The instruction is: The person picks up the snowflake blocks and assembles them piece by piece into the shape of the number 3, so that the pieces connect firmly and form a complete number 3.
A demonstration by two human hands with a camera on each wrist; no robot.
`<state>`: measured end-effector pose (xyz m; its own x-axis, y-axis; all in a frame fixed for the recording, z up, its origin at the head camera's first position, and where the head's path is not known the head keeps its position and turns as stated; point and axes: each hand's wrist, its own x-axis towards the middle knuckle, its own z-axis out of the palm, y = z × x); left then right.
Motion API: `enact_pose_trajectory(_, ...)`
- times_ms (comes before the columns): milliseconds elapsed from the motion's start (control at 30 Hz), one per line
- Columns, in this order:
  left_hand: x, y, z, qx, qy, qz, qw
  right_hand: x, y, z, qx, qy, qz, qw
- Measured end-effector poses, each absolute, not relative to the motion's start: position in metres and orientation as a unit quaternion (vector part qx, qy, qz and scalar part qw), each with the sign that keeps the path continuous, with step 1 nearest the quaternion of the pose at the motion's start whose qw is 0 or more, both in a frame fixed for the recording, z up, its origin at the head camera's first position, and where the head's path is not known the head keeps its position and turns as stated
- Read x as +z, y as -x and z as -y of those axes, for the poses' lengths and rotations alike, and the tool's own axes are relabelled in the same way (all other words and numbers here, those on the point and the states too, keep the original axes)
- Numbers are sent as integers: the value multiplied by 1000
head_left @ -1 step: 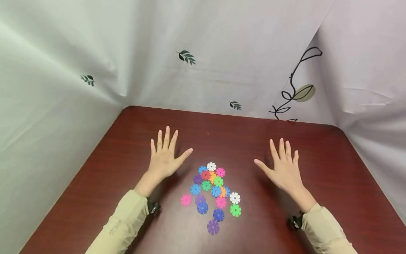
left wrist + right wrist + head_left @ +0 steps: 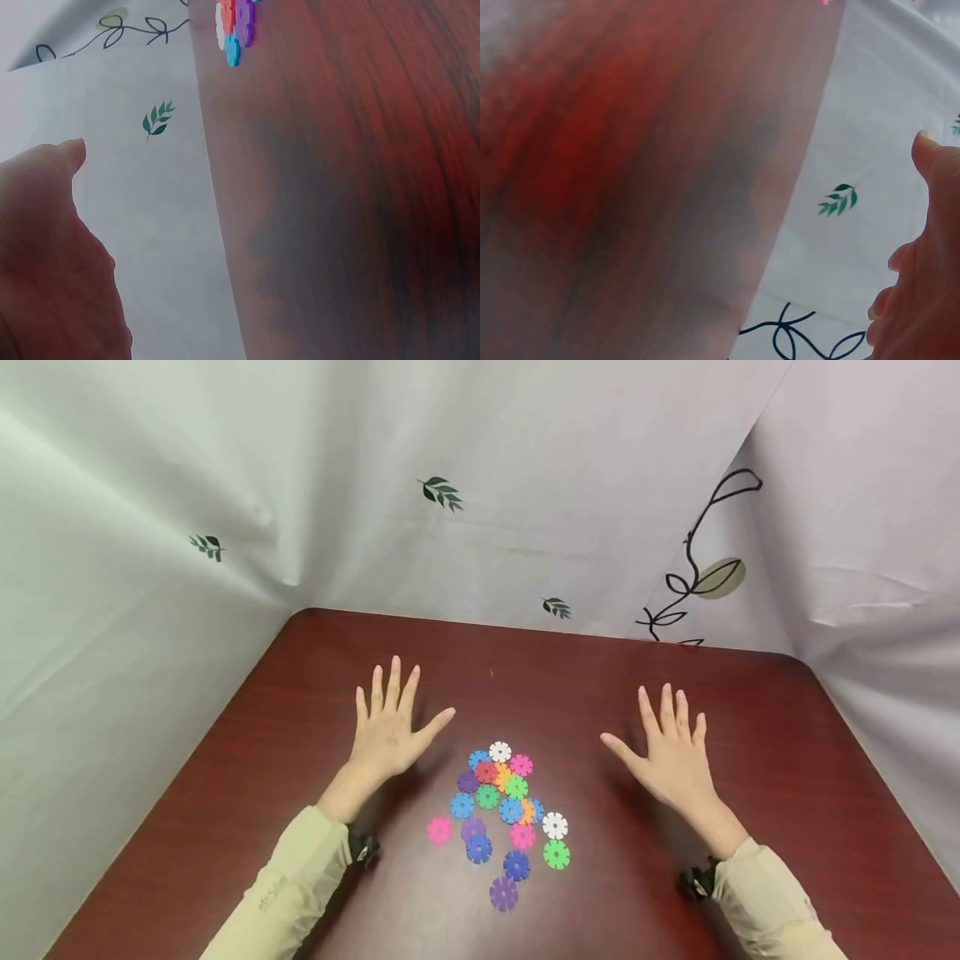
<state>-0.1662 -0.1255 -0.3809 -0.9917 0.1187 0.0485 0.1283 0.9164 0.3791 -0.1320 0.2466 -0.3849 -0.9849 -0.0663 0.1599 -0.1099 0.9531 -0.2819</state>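
Note:
Several notched plastic discs, like snowflake building pieces, lie in a loose cluster mid-table. At its far end are a white disc (image 2: pixel 500 752) and a red disc (image 2: pixel 486 772) that overlaps its neighbours. A pink disc (image 2: pixel 440 830) lies apart on the left, a bright green disc (image 2: pixel 557 854) on the right, and a purple disc (image 2: pixel 504 894) nearest the person. My left hand (image 2: pixel 386 739) hovers left of the cluster, palm down with fingers spread, holding nothing. On the other side, my right hand (image 2: pixel 675 764) is likewise spread and holds nothing. Both wrist views show a thumb and shadow on the wood.
The dark red wooden table (image 2: pixel 247 735) has rounded far corners. Pale cloth (image 2: pixel 487 552) with printed leaves hangs behind it and along its sides. A black wrist strap mount (image 2: pixel 363 847) sits below each cream sleeve (image 2: pixel 281 885).

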Motion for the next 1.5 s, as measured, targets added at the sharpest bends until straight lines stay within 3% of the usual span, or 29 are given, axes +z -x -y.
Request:
enact_pose_trajectory(200, -381, 159, 127, -200, 90, 975, -11, -379, 128, -244, 177, -91, 979, 47)
enact_pose_trajectory(367, -382, 134, 127, -218, 169, 959, -65, -380, 116, -225, 197, -190, 961, -30)
enact_pose_trajectory(567, -385, 102, 117, -241, 153, 949, -133, -383, 89, -194, 170, -259, 945, -102)
enact_pose_trajectory(767, -390, 99, 106, -256, 160, 946, -120, -380, 76, -174, 139, -237, 957, -99)
enact_pose_trajectory(967, -387, 101, 102, -235, 190, 942, -146, -381, 71, -164, 130, -198, 967, -98)
enact_pose_trajectory(1233, -370, 124, 84, -518, 219, 789, -247, -382, 63, -159, 142, -147, 976, -79)
enact_pose_trajectory(1500, -346, 129, 48, -630, 201, 715, -226, -382, 60, -156, 144, -116, 979, -85)
